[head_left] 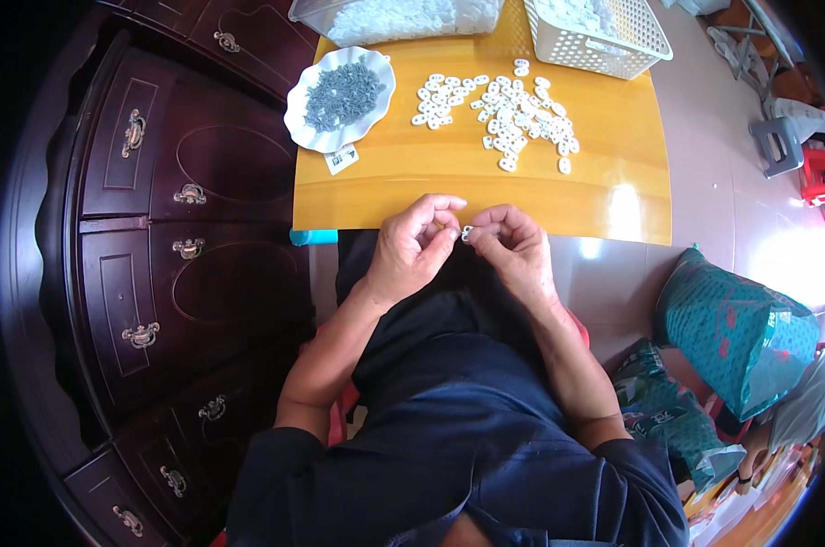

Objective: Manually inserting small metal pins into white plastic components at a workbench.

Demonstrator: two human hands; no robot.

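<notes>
Just off the table's front edge, above my lap, my two hands meet. My right hand (518,248) pinches a small white oval piece with two holes (467,234) between thumb and fingers. Close against it, my left hand (416,244) has its thumb and fingers drawn together; whatever lies between their tips is too small to make out. Many matching white oval pieces (520,114) lie scattered on the tabletop beyond my hands. A smaller cluster of them (437,98) sits to the left. At the far left, a white wavy-rimmed dish (303,133) holds a heap of small dark grey parts (344,95).
A clear bin (307,13) of whitish pieces and a white perforated basket (604,62) stand at the table's (385,196) back. Dark wooden drawers (139,219) line the left. On the right are teal bags (731,319), a grey stool (777,146) and part of another person (804,401).
</notes>
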